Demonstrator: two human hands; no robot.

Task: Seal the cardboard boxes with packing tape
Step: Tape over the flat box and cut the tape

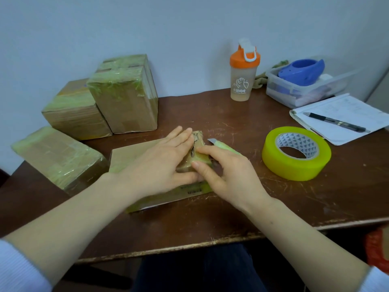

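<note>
Left hand [160,163] lies flat on the box [130,157], pinning it steady. Right hand [229,175], fingers loosely extended, presses tape [203,160] over the box's right end, likely to bond it.

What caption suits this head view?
Left hand and right hand press the taped end of a cardboard box; cutter and yellow tape roll just beyond.

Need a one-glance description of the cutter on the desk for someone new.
On the brown desk, find the big yellow-green tape roll on the right. Just left of it, past the right hand, the cutter shows. It alone has a bare metal blade, on a pale green handle.
</note>
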